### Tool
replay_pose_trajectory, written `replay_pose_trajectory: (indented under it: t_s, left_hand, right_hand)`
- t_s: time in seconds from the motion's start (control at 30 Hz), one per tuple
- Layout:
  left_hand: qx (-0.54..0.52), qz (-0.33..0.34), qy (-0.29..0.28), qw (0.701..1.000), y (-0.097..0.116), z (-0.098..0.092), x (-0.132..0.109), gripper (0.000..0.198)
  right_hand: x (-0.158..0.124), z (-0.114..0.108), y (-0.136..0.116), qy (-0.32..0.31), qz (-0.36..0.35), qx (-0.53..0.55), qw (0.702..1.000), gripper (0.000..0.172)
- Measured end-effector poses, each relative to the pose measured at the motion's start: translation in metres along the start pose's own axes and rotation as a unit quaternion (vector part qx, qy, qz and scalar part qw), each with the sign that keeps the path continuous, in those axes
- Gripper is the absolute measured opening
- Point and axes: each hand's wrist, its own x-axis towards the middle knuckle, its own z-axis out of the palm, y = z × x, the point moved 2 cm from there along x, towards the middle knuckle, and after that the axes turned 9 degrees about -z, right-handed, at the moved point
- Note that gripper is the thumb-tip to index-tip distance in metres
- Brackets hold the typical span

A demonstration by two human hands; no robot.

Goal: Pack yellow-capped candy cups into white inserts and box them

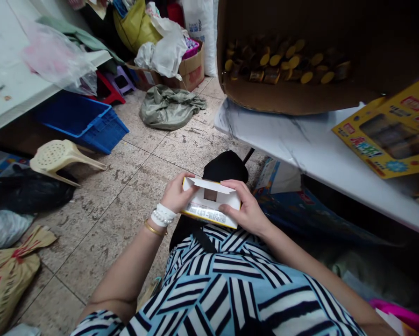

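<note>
A small cardboard box [209, 212], white inside with yellow edges, is held over my lap. Its end facing me is open, with white flaps and a window hole showing inside. My left hand [177, 195] grips the box's left end, thumb at the opening. At the right end, my right hand [246, 207] holds it, the thumb pressing on the lower flap and the fingers behind the upper edge. A large brown carton [265, 100] lies on its side ahead, holding many small yellow-capped jars [293, 62].
The carton rests on a marble-patterned table [300, 144], beside a yellow printed box [387, 130] with a window. Leftward are a blue crate [100, 126], a cream stool [57, 156] and a white table [6, 93]. A grey-green sack [169, 107] lies on the floor.
</note>
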Motion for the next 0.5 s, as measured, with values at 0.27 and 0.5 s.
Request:
replay_pose_trajectory:
  t_s: [0.27, 0.5]
  left_hand:
    - [0.078, 0.039, 0.035, 0.996, 0.0036, -0.0015, -0.0090, 0.032]
    - [0.103, 0.070, 0.084, 0.989, 0.0066, -0.0018, -0.0074, 0.045]
  right_hand:
    - [-0.0034, 0.0026, -0.0005, -0.003, 0.006, -0.007, 1.000, 0.053]
    - [-0.0036, 0.0000, -0.0045, 0.003, 0.006, 0.022, 1.000, 0.050]
